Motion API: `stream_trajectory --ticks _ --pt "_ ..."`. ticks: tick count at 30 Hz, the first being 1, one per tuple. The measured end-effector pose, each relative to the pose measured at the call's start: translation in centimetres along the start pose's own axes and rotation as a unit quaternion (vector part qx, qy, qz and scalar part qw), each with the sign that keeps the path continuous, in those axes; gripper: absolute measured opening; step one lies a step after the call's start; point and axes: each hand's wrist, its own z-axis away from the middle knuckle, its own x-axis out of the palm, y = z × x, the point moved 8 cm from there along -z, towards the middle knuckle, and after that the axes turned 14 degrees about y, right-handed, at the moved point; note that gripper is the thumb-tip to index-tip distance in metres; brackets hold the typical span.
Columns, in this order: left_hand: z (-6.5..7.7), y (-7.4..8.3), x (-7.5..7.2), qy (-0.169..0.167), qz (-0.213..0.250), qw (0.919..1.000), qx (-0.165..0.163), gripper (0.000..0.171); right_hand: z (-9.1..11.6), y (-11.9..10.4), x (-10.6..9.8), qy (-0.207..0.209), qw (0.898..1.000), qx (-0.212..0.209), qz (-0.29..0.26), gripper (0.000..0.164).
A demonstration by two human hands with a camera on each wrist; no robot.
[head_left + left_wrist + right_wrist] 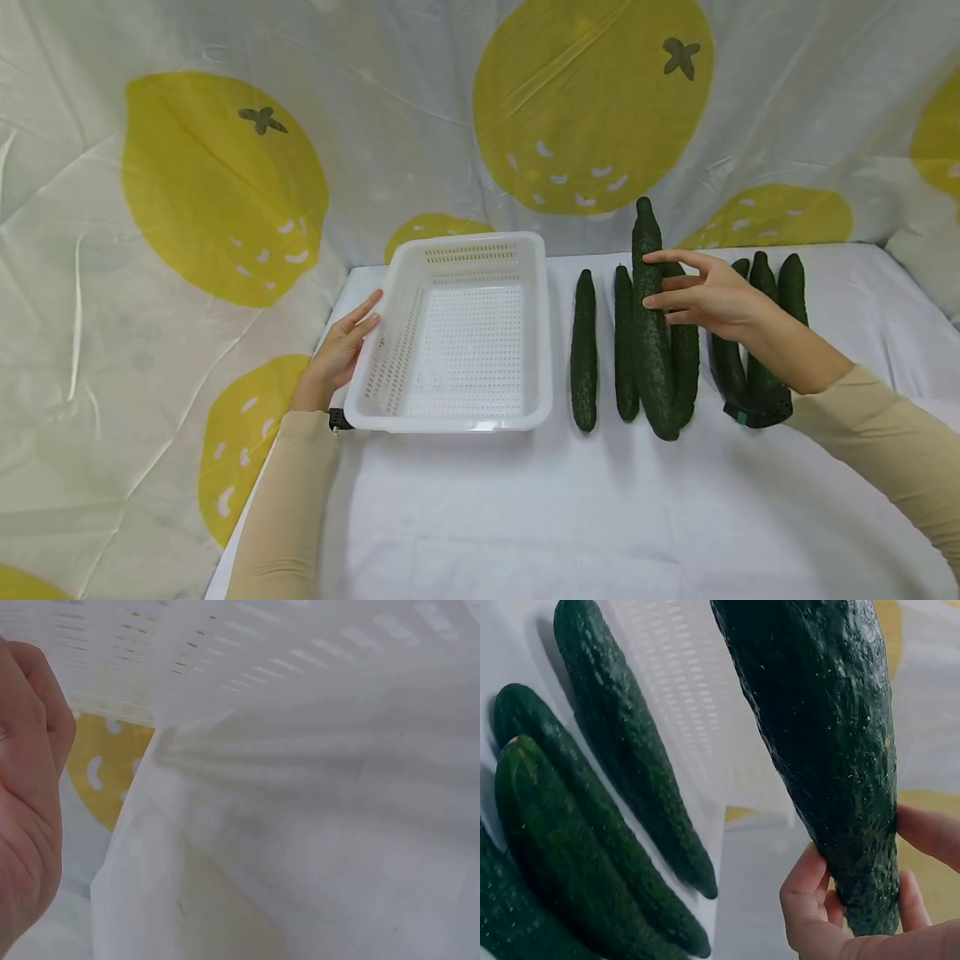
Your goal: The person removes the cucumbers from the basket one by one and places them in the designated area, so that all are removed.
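Observation:
My left hand [337, 354] grips the left rim of a white plastic basket [450, 423], thumb and fingertips at its edge. Perforated walls and floor show in the basket, with nothing lying inside. In the left wrist view the slotted basket wall [315, 637] fills the top, above the white cloth. With thumb and fingers my right hand [708, 296] holds a long dark green cucumber [651, 358] by its upper part. In the right wrist view this held cucumber [825, 735] is raised above the others, narrowing toward the fingertips.
One cucumber [584, 350] lies right of the basket, another cucumber [624, 358] beside it, and a third cucumber [686, 375] partly behind the held one. More cucumbers [792, 287] lie under the right forearm. A lemon-print curtain [405, 108] hangs behind the white-covered table [525, 517].

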Motion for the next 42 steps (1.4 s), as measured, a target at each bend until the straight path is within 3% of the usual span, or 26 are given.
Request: stream_trajectory --ticks 30,42 --pt "0.2 0.2 0.1 0.006 -0.027 0.9996 0.001 0.056 0.0 3.0 -7.7 0.028 0.999 0.018 0.019 0.052" --pt "0.2 0.2 0.2 -0.002 -0.009 0.9999 -0.005 0.055 -0.1 4.0 -10.9 0.026 0.999 0.014 0.033 0.055"
